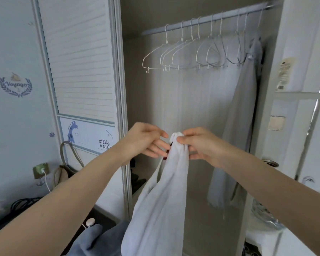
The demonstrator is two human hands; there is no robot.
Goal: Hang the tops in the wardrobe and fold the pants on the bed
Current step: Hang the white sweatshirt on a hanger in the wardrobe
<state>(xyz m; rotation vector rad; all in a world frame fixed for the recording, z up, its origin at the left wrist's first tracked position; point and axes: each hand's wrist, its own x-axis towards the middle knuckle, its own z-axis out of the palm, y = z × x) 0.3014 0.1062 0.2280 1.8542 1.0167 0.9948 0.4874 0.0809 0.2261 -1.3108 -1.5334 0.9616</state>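
Nearest, at six o'clock, the white top [161,196] hangs in a long vertical fall, its long axis running straight down from the hands toward the bottom edge. Beside it at seven o'clock lies a blue-grey garment [92,239], partly out of view.

At the centre, the right hand [201,145] pinches the top's bunched upper end, thumb and fingers curled round the cloth, so the garment sits inside that grip and drops below it. The left hand [148,140] is just at nine o'clock of the bunch, fingers loosely extended, their tips touching or nearly touching the fabric; whether they hold it I cannot tell.

Farther, toward twelve o'clock, empty wire hangers [183,50] line the wardrobe rail [207,20], well above the hands. A pale garment [236,130] hangs at two o'clock. The next move likely turns on raising a hanger to that gathered end, and the left hand looks freer to fetch one.
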